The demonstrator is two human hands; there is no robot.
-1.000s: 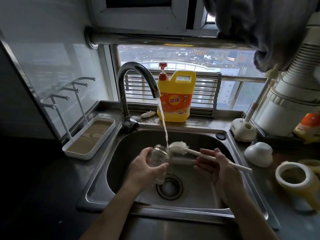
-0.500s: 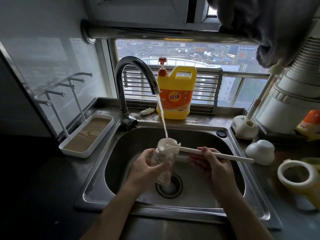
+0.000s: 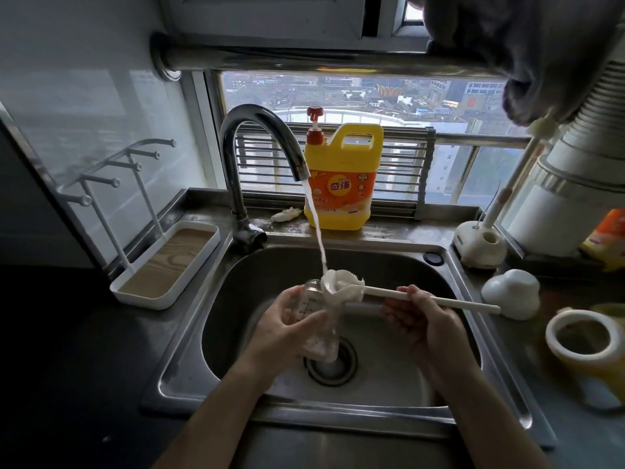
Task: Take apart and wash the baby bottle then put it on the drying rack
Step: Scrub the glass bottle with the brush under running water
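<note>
Over the steel sink (image 3: 399, 397) my left hand (image 3: 287, 330) grips the clear baby bottle (image 3: 313, 302), its mouth tilted up toward the tap. My right hand (image 3: 422, 319) holds the white handle of a bottle brush (image 3: 345, 286), whose sponge head lies across the bottle's mouth. Water runs from the faucet (image 3: 260, 147) onto the sponge head and spills down the bottle. The white drying rack (image 3: 165, 265) with its pegs stands on the counter at the left. A white bottle cap (image 3: 510, 294) rests on the counter to the right of the sink.
A yellow dish soap jug (image 3: 341, 184) stands on the ledge behind the sink. A white brush holder (image 3: 480, 245) sits at the back right corner, a yellow-white cup (image 3: 585, 346) at the far right. A grey cloth (image 3: 527, 45) hangs overhead.
The brush's sponge head has moved left from beside the bottle onto its mouth, under the running water. Both hands stay over the drain.
</note>
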